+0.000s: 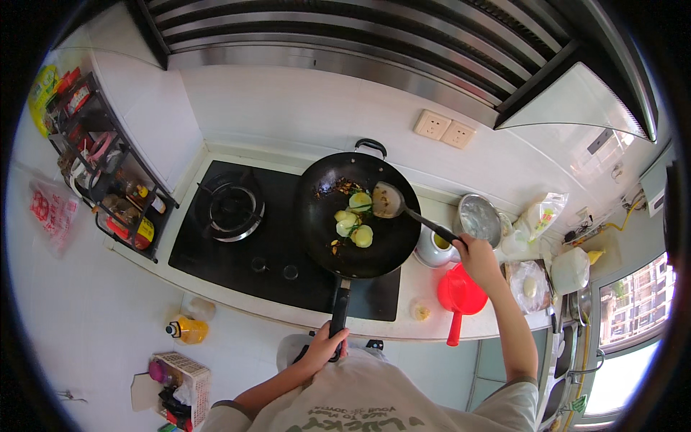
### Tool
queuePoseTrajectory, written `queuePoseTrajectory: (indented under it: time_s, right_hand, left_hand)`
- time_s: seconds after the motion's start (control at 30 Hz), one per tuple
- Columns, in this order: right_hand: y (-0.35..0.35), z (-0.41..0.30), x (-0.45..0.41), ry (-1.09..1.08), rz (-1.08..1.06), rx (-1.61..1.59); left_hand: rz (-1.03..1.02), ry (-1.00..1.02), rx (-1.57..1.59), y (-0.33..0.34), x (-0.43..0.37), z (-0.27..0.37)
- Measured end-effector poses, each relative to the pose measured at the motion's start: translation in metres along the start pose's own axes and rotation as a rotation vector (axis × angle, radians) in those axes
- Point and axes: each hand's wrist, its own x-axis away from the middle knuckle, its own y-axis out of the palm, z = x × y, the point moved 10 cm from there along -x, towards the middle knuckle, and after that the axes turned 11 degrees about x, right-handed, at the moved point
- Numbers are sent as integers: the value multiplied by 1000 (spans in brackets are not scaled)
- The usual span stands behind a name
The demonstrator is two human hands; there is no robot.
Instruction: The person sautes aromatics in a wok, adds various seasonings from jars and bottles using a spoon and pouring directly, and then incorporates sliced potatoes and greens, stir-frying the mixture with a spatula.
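Note:
A black wok (pixel 324 237) stands over the right side of the gas hob, and my left hand (pixel 323 345) grips its long black handle near the end. My right hand (pixel 479 262) is closed around the dark handle of a wok spatula (pixel 387 200), whose metal blade rests inside the wok on the right. Just left of the blade lie several pale yellow-green vegetable slices (pixel 346 222) with some green strips among them. Browned bits (pixel 345 187) cling to the wok's upper left, and a few more lie below the slices.
A red plastic ladle (pixel 461 291), a white pot (pixel 432 249), a steel bowl (pixel 478 220) and a small dish (pixel 420 311) stand right of the hob. The other burner (pixel 232 208) is at left, beside a black condiment rack (pixel 121 178). An oil bottle (pixel 190 330) stands on the floor.

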Motion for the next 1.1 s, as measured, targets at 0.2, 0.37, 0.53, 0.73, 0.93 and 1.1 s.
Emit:
queuePoseTrajectory:
  time_s: [0.2,0.37,0.53,0.73,0.93,1.1]
  right_hand:
    - [22,15,-7,-91,96,-9]
    - [95,24,-37,178,-197,-447]
    - [71,3,-26,139,-242,-512]
    - [45,-14,-17,37,-220,-356]
    - [52,-39,-12,-266,-1,-30]
    - [60,-30,-29,-164,58,119]
  left_hand:
    - [-19,28,-59,4,-1,5]
    - [-25,-7,-62,13,2,11]
    - [-45,13,-44,3,-4,1]
    - [-36,-4,-8,2,-3,0]
    - [-15,-33,-20,1,-3,-3]
    - [-34,-22,-3,3,-5,-3]
